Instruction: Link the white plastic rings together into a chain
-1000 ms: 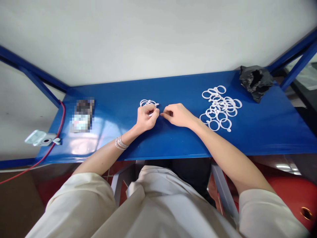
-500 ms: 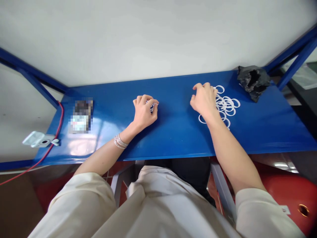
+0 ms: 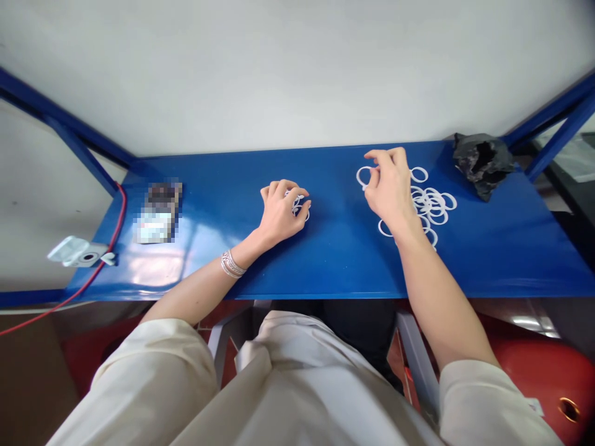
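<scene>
You are working at a long, glossy blue metal bench (image 3: 506,260) set against a white wall (image 3: 297,74). A crumpled black plastic bag (image 3: 483,164) sits at its far right corner, a flat object blurred beyond recognition (image 3: 158,214) lies toward the left, and a thin red cable (image 3: 121,210) runs down past the left edge. Right of centre lies a loose heap of thin white plastic rings (image 3: 430,201), overlapping flat on the blue surface. Your right hand (image 3: 390,189) is over the left side of the heap, its thumb and fingers apparently closed in a pinch on one white plastic ring (image 3: 365,178), though they hide part of the contact. Your left hand (image 3: 281,214), wearing silver bangles (image 3: 232,264), is curled closed around a small tangle of white rings (image 3: 300,207) near the middle of the bench, well apart from the heap. These rings should weigh almost nothing and flex slightly. Being smooth and thin, they may slide on the glossy paint, so take each by its rim between fingertip and thumb.
</scene>
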The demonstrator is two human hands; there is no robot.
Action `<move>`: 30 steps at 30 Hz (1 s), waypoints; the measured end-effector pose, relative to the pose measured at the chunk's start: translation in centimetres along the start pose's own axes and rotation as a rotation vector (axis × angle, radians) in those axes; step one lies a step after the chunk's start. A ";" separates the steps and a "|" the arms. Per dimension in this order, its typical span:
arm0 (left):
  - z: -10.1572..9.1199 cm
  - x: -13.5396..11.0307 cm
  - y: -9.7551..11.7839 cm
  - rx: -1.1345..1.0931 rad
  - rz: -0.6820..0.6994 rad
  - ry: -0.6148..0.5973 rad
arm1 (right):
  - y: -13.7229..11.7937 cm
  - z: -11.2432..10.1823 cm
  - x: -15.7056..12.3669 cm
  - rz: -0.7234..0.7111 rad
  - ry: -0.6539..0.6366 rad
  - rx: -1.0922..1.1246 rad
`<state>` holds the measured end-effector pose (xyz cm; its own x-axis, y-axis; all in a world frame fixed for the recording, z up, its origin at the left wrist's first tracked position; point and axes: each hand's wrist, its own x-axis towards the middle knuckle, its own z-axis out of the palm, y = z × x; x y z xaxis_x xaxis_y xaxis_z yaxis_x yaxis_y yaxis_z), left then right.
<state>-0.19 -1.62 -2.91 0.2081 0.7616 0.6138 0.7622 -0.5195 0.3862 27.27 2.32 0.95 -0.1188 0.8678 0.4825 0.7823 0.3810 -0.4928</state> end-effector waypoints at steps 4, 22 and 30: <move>-0.6 0.3 0.5 -0.100 0.082 -0.059 | -2.4 0.4 -0.4 -0.031 -0.030 0.112; -1.2 0.5 1.2 -0.261 0.410 -0.130 | -6.0 2.1 -1.9 -0.045 -0.303 0.455; -1.4 0.6 1.5 -0.267 0.380 -0.110 | -5.3 2.3 -1.7 -0.004 -0.300 0.530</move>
<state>0.19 -2.48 -1.01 0.5160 0.5277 0.6748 0.4383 -0.8394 0.3214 21.92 -0.43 1.12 -0.3485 0.8888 0.2976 0.3799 0.4243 -0.8220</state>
